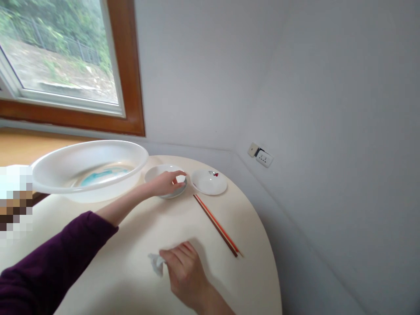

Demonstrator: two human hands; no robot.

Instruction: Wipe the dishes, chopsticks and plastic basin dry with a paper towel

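My left hand [166,183] reaches across the table, its fingers closed over the near rim of a small white bowl [157,172] that stands on a grey saucer [179,191]. My right hand [184,267] lies lower on the tabletop, fingers curled onto a crumpled white tissue [156,263]. A small white plate [208,182] with a red speck sits just right of the bowl. A pair of red-brown chopsticks [217,225] lies diagonally between the plate and my right hand.
A large translucent white basin [90,168] with bluish liquid stands at the left of the round cream table [131,227]. The table edge curves close to the grey wall at right, where a wall socket [260,155] sits. A wood-framed window is behind.
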